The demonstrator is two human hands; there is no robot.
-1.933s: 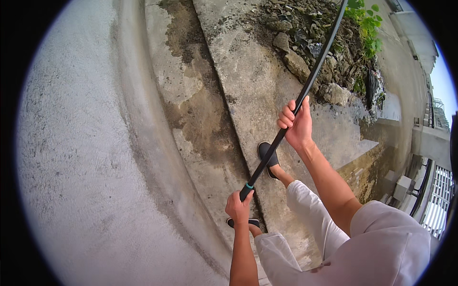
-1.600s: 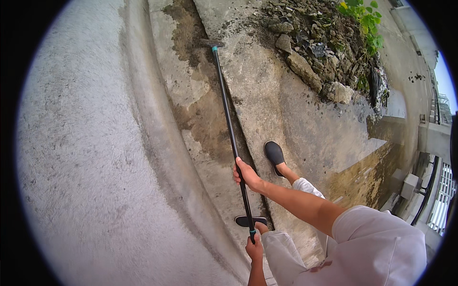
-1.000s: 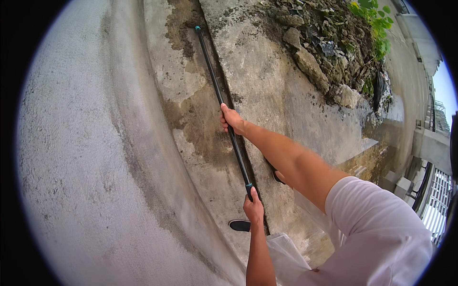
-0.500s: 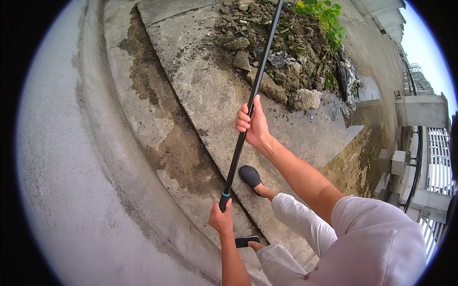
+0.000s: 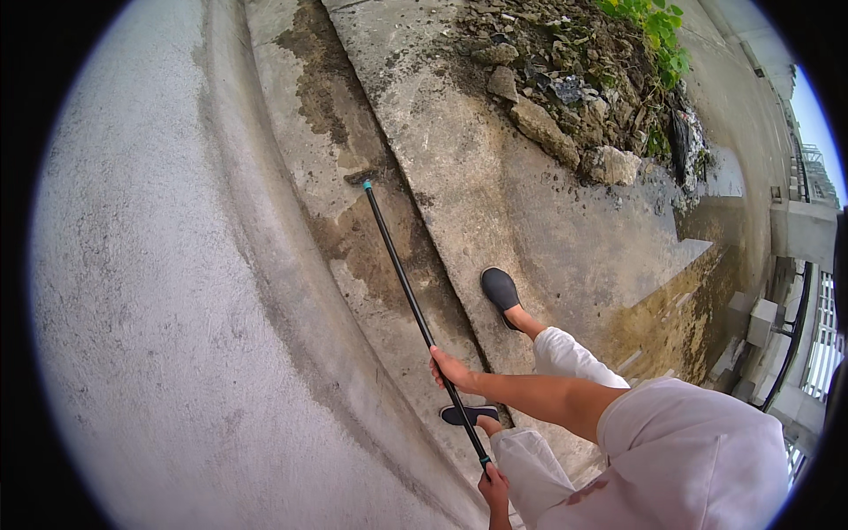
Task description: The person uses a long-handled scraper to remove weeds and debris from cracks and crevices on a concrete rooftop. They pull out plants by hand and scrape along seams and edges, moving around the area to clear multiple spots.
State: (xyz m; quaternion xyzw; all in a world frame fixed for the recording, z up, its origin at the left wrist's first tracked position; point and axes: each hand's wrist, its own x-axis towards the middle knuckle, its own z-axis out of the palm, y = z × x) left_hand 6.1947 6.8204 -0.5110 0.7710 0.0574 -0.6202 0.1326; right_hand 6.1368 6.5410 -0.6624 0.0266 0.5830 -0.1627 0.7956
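A long-handled brush [image 5: 399, 265], with a black pole and teal collars, slants from the lower middle up to the left. Its small dark head [image 5: 358, 177] rests on a stained concrete strip [image 5: 349, 243]; the bristles are too small to make out. Midway along the lower pole, my right hand [image 5: 452, 368] is wrapped round it. At the pole's lower end my left hand [image 5: 495, 488] is closed on it, close to my trouser leg. Beyond the strip's dark crack lies a raised concrete slab [image 5: 433, 132].
A pale wall [image 5: 150, 265] curves along the left. At the upper right is a heap of rubble [image 5: 543, 132] with a leafy green plant [image 5: 654, 35]. Shallow water [image 5: 689, 300] lies below it. My dark shoes [image 5: 500, 287] stand either side of the crack; a white railing [image 5: 819, 340] is far right.
The brush's far end has swung down and left, bringing its head into view on the strip. Both hands have moved lower, still holding the pole. The view has shifted left.
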